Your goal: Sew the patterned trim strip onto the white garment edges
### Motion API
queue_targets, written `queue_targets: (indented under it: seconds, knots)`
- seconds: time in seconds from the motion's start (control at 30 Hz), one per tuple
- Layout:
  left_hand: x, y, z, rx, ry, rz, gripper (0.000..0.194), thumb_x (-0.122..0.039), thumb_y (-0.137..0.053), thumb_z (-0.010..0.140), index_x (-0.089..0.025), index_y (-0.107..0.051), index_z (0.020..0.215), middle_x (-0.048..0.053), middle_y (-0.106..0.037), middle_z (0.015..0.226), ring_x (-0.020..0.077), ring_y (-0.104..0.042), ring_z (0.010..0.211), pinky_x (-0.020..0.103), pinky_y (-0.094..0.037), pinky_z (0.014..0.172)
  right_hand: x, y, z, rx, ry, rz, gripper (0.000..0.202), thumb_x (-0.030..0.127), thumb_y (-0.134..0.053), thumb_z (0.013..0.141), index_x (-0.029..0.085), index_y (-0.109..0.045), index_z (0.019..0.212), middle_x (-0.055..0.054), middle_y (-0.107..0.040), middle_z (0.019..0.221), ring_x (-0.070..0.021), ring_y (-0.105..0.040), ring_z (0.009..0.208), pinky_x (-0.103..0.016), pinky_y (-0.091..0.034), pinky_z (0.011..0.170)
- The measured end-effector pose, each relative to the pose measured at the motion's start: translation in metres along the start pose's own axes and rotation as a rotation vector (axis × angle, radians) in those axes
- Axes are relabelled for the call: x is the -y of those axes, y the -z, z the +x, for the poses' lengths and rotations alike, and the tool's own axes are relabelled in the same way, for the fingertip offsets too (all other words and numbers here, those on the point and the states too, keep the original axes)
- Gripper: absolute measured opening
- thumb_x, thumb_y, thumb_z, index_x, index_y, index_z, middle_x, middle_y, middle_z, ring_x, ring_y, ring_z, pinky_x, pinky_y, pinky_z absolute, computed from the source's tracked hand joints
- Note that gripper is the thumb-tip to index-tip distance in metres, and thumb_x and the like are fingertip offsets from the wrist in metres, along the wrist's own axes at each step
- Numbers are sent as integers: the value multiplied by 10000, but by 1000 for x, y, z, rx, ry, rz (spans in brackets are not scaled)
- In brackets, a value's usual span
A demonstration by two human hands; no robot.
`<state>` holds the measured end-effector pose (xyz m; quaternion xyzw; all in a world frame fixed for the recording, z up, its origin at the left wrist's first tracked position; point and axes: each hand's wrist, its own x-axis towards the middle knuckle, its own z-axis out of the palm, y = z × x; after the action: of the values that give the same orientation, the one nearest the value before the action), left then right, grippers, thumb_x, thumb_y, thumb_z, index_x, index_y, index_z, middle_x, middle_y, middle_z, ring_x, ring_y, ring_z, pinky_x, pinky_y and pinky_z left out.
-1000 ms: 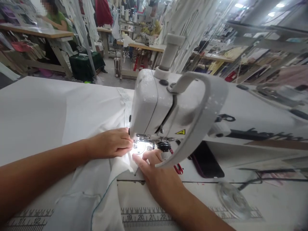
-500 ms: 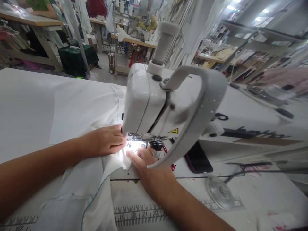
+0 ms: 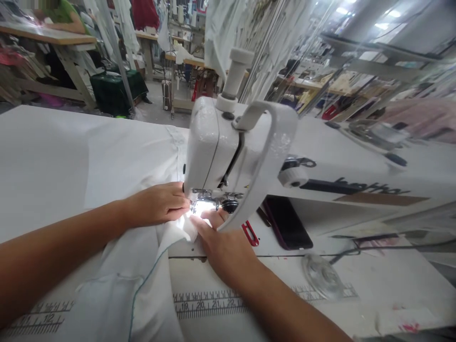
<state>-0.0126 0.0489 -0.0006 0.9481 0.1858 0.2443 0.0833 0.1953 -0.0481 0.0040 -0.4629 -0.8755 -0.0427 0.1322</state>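
A white sewing machine (image 3: 210,147) stands in the middle, its lamp lighting the needle area. White fabric (image 3: 156,285) with a teal-edged seam runs under the machine's head and hangs over the table's front edge. My left hand (image 3: 158,203) presses on the fabric just left of the needle, its fingers together and partly behind the machine head. Right of it, my right hand (image 3: 224,237) pinches the fabric's edge with thumb and fingertips close to the presser foot; the machine's curved guard partly covers those fingers.
Right of my right hand lie red thread snips (image 3: 250,233) and a dark phone (image 3: 288,222). A clear round dish (image 3: 322,276) sits nearer the front edge. A ruler strip (image 3: 210,304) crosses the front. A person's arm (image 3: 67,23) shows far left.
The view has shifted slightly, so the machine looks smaller and more of the snips and phone shows. Both hands stay at the fabric beside the needle.
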Motion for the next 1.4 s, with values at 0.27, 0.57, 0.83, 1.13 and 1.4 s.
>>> queue_targets:
  seconds: [0.27,0.57,0.83,1.13,1.4]
  knots:
    - [-33,-2,-18,23,-4,77,229,-192,-434,975,-108,-598,1110,115,-646,1069,218,-555,1059,376,-482,946,-12,17,-27,177,166,147,456,55,-479,888,155,-519,1332,-47,-529,1391,-248,-451,1157,-403,-432,935]
    - [-90,-24,-31,-8,203,391,323,-192,-411,969,-76,-549,1236,145,-590,1273,277,-519,1167,495,-368,1036,-14,31,-24,96,-33,133,261,15,-512,862,164,-692,979,-49,-710,1074,-236,-545,1034,-385,-435,905]
    - [-94,-26,-30,-8,219,422,337,-189,-420,956,-61,-549,1240,152,-598,1267,275,-518,1175,486,-343,1047,-15,17,-23,98,-16,33,214,89,-571,895,169,-637,1082,-40,-662,1149,-229,-537,1021,-371,-381,848]
    - [-93,-24,-25,-17,244,384,322,-200,-421,949,-84,-565,1212,143,-620,1241,276,-552,1136,538,-322,1055,-20,19,-28,122,-25,26,222,115,-556,913,187,-628,1110,-27,-666,1165,-225,-527,1009,-365,-357,826]
    - [-83,-22,-21,-37,291,275,299,-167,-413,935,-85,-572,1174,141,-631,1188,266,-541,1146,547,-302,1096,-31,19,-18,130,-5,29,157,148,-530,921,183,-657,1005,-77,-684,1021,-255,-540,1066,-403,-357,907]
